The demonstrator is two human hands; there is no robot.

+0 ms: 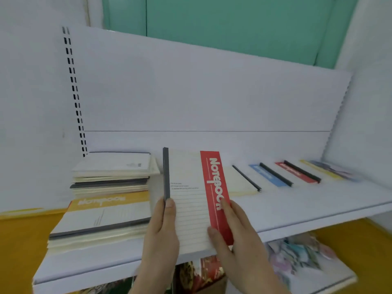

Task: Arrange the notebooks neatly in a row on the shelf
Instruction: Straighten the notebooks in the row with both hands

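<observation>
The red-banded notebook (191, 200) is held between both hands over the front part of the white shelf (297, 211), its cover facing up and tilted toward the camera, its long axis running from the front edge back toward the rear panel; the dark spine lies along its left side, the red strip with the lettering along its right. The left hand (161, 234) grips the spine side near the lower corner, thumb curled over the top of the cover and the other fingers hidden beneath; the right hand (231, 230) grips the red strip's side, thumb pressed on the cover and fingers laid along the right edge. Both hands are at the near end, so the far end is free to lead.

To the right a row of notebooks (275, 177) lies flat, each overlapping the next, running toward the far right corner; the nearest of them sits just beside the held one's right edge, so I judge the coming move a short one rightward, with the right hand the nearer. To the left stand two stacks of notebooks (110, 200), one behind the other, close by the spine; a lower shelf with colourful goods (301, 257) shows below, blurred.
</observation>
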